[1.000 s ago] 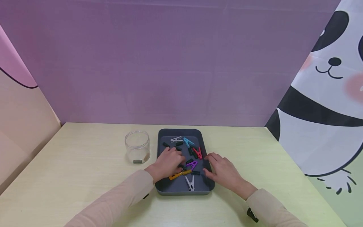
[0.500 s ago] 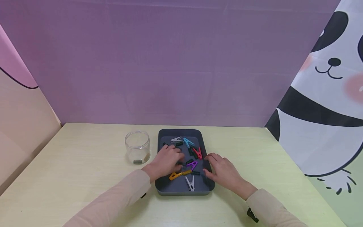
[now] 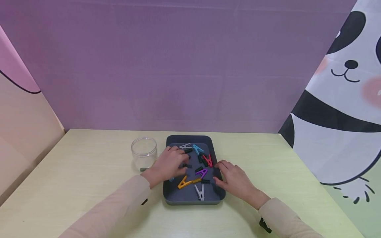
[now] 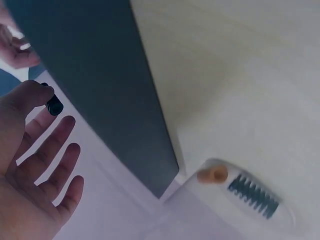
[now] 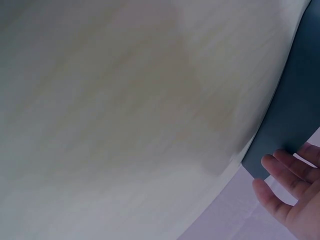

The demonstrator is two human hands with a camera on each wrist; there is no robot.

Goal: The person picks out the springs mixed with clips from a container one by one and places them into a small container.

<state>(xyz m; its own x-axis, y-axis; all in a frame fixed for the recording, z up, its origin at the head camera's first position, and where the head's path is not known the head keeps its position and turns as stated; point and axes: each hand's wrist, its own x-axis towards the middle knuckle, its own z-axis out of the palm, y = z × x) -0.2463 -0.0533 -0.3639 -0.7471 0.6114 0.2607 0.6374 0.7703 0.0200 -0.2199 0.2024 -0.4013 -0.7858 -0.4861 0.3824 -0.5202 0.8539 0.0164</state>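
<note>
Pinching a small black cylindrical piece (image 4: 55,106), possibly a spring, between thumb and forefinger of the left hand (image 3: 166,164), at the left side of the dark grey tray (image 3: 194,202). Positioned at the tray's right wall with the right hand (image 3: 239,181), fingers relaxed, grasping nothing. Judged to be at the step of lifting one piece clear. Judged next to call for a steady pinch and clearance above the tray's left wall, near the clear jar (image 3: 144,154). Checked for brands, labels and writing: none legible.

head: forward-down, farther | both wrists: close | shared: tray (image 3: 194,202)
</note>
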